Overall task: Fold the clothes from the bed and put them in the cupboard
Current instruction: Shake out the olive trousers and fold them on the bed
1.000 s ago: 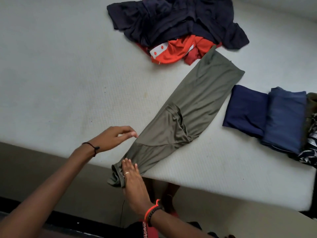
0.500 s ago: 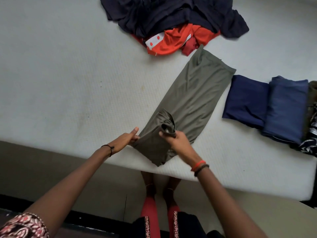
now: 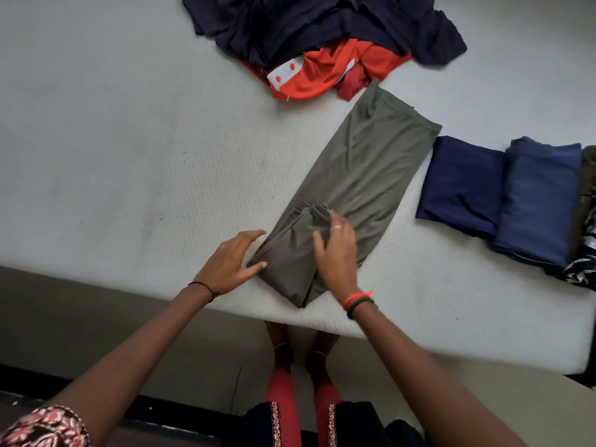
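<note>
Garment (image 3: 364,162), olive, folded: right hand (image 3: 337,250) flat on it; left hand (image 3: 230,262) spread, touching edge.

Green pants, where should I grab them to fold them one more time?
Probably the doubled near end of the green pants, pinched at both side corners from the edge of the bed. It is thick, lies flat, and the left hand and right hand are there.

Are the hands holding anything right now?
Nothing is gripped. The right hand presses flat on the folded near end of the olive garment; the left hand touches its side edge with straight fingers.
</note>
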`<state>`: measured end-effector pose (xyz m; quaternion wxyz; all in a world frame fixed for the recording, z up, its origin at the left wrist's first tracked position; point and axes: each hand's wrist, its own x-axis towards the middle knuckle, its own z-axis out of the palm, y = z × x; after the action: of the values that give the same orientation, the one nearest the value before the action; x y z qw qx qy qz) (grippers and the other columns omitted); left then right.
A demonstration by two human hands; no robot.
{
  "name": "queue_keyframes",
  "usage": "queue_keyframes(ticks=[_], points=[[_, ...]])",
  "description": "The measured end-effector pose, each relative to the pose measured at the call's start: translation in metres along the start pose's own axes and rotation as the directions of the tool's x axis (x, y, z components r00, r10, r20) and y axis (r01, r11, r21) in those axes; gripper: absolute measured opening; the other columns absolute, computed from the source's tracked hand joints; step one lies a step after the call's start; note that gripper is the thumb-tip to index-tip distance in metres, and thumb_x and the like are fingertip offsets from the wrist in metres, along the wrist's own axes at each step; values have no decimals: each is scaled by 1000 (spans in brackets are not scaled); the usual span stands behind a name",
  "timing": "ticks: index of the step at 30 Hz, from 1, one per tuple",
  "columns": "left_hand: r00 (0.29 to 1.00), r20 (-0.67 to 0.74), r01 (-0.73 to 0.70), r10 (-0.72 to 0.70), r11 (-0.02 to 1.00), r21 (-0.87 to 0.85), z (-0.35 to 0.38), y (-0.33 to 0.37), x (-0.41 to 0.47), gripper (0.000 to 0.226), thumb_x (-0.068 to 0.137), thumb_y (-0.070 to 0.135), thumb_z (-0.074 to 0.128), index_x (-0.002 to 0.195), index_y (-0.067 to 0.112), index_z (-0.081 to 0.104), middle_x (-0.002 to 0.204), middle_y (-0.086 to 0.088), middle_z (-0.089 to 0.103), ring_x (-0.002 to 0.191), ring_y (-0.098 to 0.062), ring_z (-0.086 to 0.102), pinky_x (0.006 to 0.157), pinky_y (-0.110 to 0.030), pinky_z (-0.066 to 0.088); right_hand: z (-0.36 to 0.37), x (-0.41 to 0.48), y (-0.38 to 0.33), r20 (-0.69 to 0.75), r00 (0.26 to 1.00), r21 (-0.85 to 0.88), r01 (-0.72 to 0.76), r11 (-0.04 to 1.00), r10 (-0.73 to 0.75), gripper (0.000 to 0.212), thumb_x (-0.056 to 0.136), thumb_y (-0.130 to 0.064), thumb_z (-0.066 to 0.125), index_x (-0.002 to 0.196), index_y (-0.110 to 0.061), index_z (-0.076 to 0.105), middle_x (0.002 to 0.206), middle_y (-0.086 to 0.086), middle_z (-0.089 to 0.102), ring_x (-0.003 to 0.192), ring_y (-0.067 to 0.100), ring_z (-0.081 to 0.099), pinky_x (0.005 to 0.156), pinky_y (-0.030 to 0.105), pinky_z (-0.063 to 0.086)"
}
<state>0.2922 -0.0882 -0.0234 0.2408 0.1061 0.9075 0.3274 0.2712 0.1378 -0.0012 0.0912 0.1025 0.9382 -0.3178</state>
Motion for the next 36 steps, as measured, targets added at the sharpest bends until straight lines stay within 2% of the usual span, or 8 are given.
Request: queue_keyframes(ticks=[3, 6, 12, 23, 28, 30, 33, 36], points=[[928, 153, -373, 340, 834, 407, 3, -9, -6, 79, 83, 39, 55, 150, 24, 16, 157, 0, 17, 144, -14, 16, 117, -42, 14, 27, -56, -3, 185, 954, -256, 280, 925, -238, 82, 82, -44, 52, 144, 3, 29, 150, 21, 33, 141, 33, 28, 116, 44, 19], [895, 240, -444, 376, 699, 560, 12, -14, -1, 92, 75, 23, 65, 151, 23, 13, 159, -4, 10, 146, -19, 11, 116, -44, 14, 46, -80, 5, 351, 912, -369, 344, 864, -213, 86, 74, -27, 63, 145, 5, 27, 153, 23, 23, 145, 32, 19, 114, 49, 15], [879, 236, -459, 414, 601, 655, 27, -17, 8, 87, 78, 17, 52, 152, 15, 6, 159, -3, -1, 146, -18, 7, 117, -44, 10, 58, -73, 4, 352, 935, -447, 194, 873, -27, 54, 88, -8, 28, 140, 8, 36, 148, 27, 33, 140, 34, 31, 112, 51, 17], [792, 368, -599, 488, 503, 623, 9, -3, -12, 67, 88, 33, 42, 148, 13, 23, 159, -1, 6, 146, -19, 6, 117, -47, 6, 41, -113, 5, 452, 892, -484, 223, 846, 24, 61, 79, -6, 24, 134, 9, 45, 141, 29, 42, 135, 37, 39, 107, 57, 15], [719, 488, -691, 495, 587, 423, 0, 7, -32, 51, 87, 44, 41, 131, 23, 53, 150, 8, 34, 143, -10, 15, 111, -47, 15, 15, -143, 11, 594, 804, -365, 281, 888, -11, 67, 66, -17, 29, 122, 3, 60, 130, 21, 56, 124, 31, 54, 96, 59, 44], [735, 481, -645, 478, 712, 278, -2, 14, -41, 44, 88, 42, 42, 127, 28, 57, 145, 13, 41, 142, 0, 15, 113, -41, 9, -7, -146, 7, 645, 762, -240, 281, 929, -64, 62, 76, -14, 32, 133, 4, 49, 142, 20, 45, 134, 29, 42, 104, 56, 39], [790, 540, -357, 291, 934, 19, -10, 30, -49, 44, 92, 44, 39, 132, 30, 50, 141, 20, 44, 135, 15, 18, 117, -28, 2, -41, -131, 9, 815, 575, 23, 89, 996, -70, 51, 90, -10, 39, 141, -5, 36, 144, 17, 42, 135, 24, 38, 110, 31, 28], [855, 503, -101, 123, 992, -72, -15, 45, -47, 47, 90, 60, 41, 123, 32, 58, 123, 19, 60, 119, 9, 44, 108, -19, 28, -67, -98, 20, 781, 622, 101, -42, 994, -53, 31, 80, -23, 45, 106, -14, 59, 101, 12, 66, 93, 24, 62, 79, 28, 45]])
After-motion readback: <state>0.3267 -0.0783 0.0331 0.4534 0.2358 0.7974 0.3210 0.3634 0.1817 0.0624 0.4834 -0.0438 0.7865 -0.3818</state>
